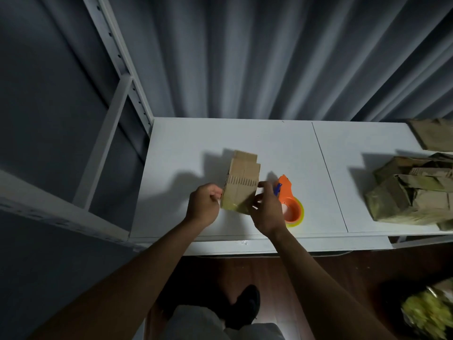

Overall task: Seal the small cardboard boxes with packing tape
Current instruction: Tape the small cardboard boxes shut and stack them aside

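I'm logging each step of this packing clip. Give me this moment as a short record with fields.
surface: white table
box in hand: small cardboard box, tape on its near end
left hand: grips box's left side
right hand: holds box's right side
tape dispenser: orange, on table right of box, not held
other boxes: taped pile at right

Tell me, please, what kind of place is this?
Probably a small packing or storage room: a white table with a tape dispenser, a pile of taped boxes, and metal shelving.

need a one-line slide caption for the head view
Both hands, left hand and right hand, grip a small brown cardboard box on the white table, orange tape dispenser lying beside it.
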